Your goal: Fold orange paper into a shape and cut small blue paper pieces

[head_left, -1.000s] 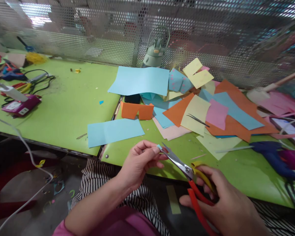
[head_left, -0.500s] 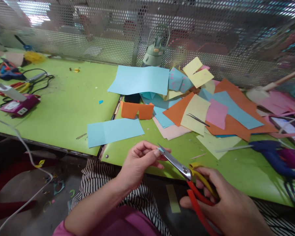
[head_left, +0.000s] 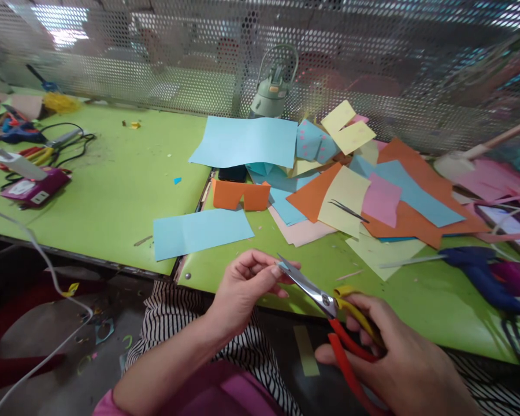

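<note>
My right hand (head_left: 390, 346) is closed round the red and yellow handles of a pair of scissors (head_left: 311, 289). Their blades point up and left to the fingertips of my left hand (head_left: 251, 280). Between thumb and fingers, my left hand pinches a tiny piece of light blue paper (head_left: 281, 265), mostly hidden by the fingers and the blade. Both hands are over the front edge of the green table. Beyond them lie a light blue paper strip (head_left: 201, 233) and a folded orange paper piece (head_left: 241, 195) with a notch cut in it.
A heap of coloured paper with tweezers (head_left: 349, 210) on it covers the right side. A blue glue gun (head_left: 481, 277) lies at the right edge. Behind stands a green bottle (head_left: 269, 92) by a perforated metal screen (head_left: 164, 58). A purple power socket (head_left: 35, 188) sits at left.
Almost nothing differs. The scissor handles and my right thumb have shifted very slightly; my left hand keeps its pinch in the same place.
</note>
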### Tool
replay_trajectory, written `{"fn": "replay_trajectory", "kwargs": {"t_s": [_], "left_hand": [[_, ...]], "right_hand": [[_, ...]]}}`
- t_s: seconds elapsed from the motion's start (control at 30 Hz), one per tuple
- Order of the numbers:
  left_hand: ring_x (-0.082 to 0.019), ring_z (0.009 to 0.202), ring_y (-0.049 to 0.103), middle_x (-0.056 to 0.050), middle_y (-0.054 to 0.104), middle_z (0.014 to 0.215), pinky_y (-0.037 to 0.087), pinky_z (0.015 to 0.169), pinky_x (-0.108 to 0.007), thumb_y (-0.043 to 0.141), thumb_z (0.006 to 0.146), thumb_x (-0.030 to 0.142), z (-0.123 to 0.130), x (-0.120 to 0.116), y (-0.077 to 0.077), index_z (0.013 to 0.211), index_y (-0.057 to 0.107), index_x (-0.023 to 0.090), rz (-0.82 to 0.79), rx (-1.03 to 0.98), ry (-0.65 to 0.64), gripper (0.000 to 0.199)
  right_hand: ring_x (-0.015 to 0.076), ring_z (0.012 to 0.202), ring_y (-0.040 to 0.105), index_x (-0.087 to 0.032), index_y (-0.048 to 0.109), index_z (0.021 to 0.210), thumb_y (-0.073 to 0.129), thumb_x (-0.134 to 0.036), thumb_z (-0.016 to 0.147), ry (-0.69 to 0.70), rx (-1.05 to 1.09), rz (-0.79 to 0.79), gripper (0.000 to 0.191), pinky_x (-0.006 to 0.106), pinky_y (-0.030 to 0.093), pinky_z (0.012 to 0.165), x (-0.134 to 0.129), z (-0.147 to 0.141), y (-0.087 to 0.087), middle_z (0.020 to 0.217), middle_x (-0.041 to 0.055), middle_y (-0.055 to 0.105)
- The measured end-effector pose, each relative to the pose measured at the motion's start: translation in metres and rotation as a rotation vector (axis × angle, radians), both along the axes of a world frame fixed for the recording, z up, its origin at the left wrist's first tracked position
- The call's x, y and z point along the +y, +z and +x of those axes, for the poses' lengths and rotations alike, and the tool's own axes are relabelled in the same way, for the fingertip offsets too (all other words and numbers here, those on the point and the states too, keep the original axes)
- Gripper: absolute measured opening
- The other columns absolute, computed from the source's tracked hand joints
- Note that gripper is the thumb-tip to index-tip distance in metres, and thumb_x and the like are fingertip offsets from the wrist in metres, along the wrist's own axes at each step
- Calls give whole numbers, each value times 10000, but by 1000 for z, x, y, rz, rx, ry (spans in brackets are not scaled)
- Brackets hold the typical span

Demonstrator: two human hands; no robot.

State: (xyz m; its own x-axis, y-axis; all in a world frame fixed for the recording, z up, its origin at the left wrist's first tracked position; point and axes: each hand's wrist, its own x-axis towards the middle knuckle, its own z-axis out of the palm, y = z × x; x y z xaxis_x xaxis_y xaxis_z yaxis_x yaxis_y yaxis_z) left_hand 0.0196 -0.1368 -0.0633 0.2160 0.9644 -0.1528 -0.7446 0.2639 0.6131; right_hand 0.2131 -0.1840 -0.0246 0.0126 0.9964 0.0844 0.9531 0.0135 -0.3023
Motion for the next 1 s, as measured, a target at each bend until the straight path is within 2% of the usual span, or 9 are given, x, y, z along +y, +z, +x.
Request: {"fn": "replay_trajectory", "kwargs": {"t_s": [0.23,0.53,1.0], "left_hand": [[-134,711,733,-61,798,892,580,599,-200,824,756,270,0,0,1,742,651,153,-10,6,8,210],[-107,627,698,-63,795,888,579,600,-214,824,753,287,-1,0,2,740,656,155,5,31,10,213],[-94,655,717,-44,803,884,576,590,-167,818,770,236,-1,-1,2,745,668,156,23,-56,-7,172]], "right_hand": [[267,596,681,-295,624,993,519,-772,733,13,-2,-23,554,345,497,520,1,0,5,748,43,736],[243,525,636,-292,612,948,428,-852,737,2,43,-2,626,347,473,509,2,1,0,672,28,693],[222,461,584,-310,607,891,548,-766,710,-30,92,-46,495,338,439,480,2,-1,5,608,-3,664]]}}
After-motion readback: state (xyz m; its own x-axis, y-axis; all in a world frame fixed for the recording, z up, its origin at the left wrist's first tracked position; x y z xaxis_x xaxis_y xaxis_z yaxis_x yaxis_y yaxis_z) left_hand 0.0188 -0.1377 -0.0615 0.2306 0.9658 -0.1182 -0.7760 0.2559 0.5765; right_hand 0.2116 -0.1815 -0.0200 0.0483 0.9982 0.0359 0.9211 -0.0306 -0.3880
